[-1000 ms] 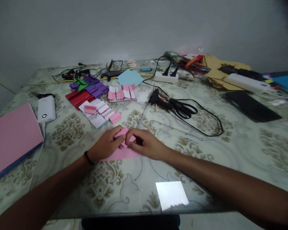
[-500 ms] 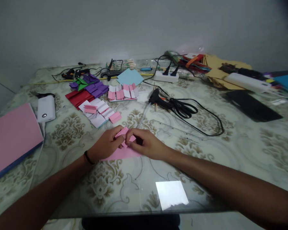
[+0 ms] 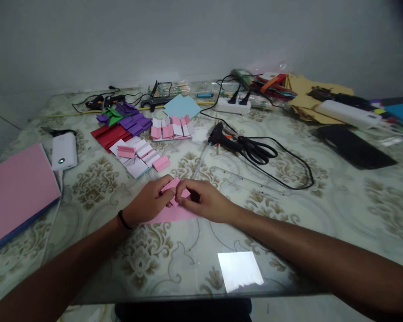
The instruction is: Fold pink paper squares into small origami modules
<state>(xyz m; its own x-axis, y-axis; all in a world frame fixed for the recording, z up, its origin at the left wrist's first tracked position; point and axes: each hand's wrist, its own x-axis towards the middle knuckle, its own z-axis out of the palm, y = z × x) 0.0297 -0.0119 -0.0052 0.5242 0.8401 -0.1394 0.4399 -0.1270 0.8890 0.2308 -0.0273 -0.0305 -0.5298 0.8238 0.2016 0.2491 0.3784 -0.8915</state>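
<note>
Both hands meet over the middle of the table, pinching one small piece of folded pink paper (image 3: 174,183). My left hand (image 3: 150,200) is closed on its left side, thumb on top. From the right, my right hand (image 3: 206,200) grips the same piece between thumb and fingertips; part of the paper is hidden by the fingers. Beneath the hands lies a flat pink sheet (image 3: 169,216). Beyond them sit folded pink-and-white paper pieces (image 3: 141,156), with another folded row (image 3: 173,128) behind.
A black glue gun (image 3: 225,139) with coiled cord lies beyond my right hand, near a clear ruler (image 3: 248,181). At left are a white power bank (image 3: 64,151) and a pink paper stack (image 3: 18,194). A power strip (image 3: 233,106) and black phone-like slab (image 3: 354,146) lie farther off.
Almost nothing differs. Both hands keep their pinch on the folded pink paper in the same place; the view has shifted very slightly.
</note>
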